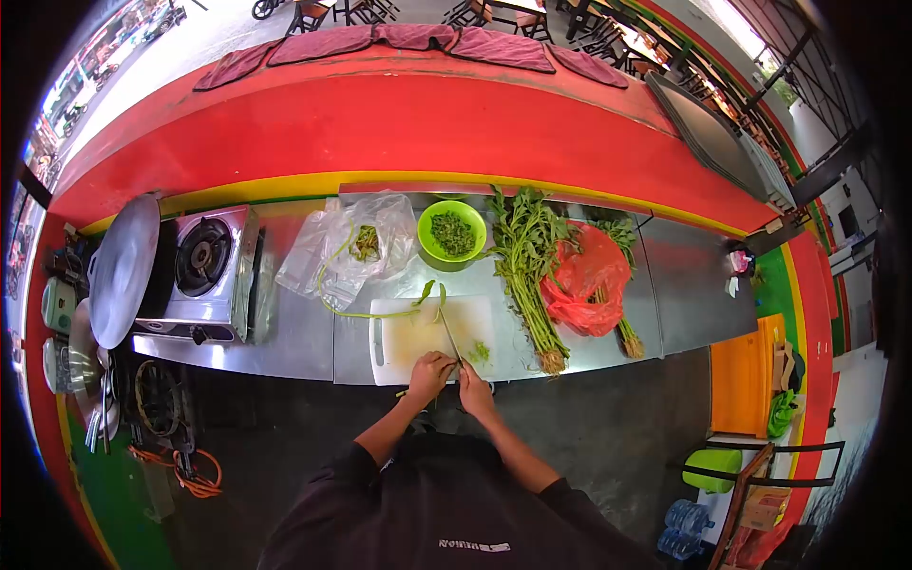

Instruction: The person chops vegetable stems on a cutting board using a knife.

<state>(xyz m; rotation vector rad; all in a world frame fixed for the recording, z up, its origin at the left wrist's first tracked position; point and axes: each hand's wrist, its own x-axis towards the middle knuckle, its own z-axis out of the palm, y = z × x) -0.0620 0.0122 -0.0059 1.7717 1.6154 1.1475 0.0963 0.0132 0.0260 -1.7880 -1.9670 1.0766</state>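
My right hand [474,390] is closed around what looks like a knife [450,332], its thin blade pointing away from me over the white cutting board [389,306]. Beside it, my left hand [430,374] is closed with its fingertips pinched near the knife; what they grip is too small to make out. Both hands are at the board's near edge. A small pile of cut greens [480,352] lies on the board, right of the blade. At the board's far edge, a leaf [425,292] ends a long green stem [366,314] that curves left.
Beyond the board stands a green bowl [427,249] of chopped greens. Leafy bunches [521,275] and a red plastic bag [591,290] lie right. Clear plastic bags [385,211] and a gas stove [202,275] are left on the steel counter [294,332]. A red wall [399,123] rises behind.
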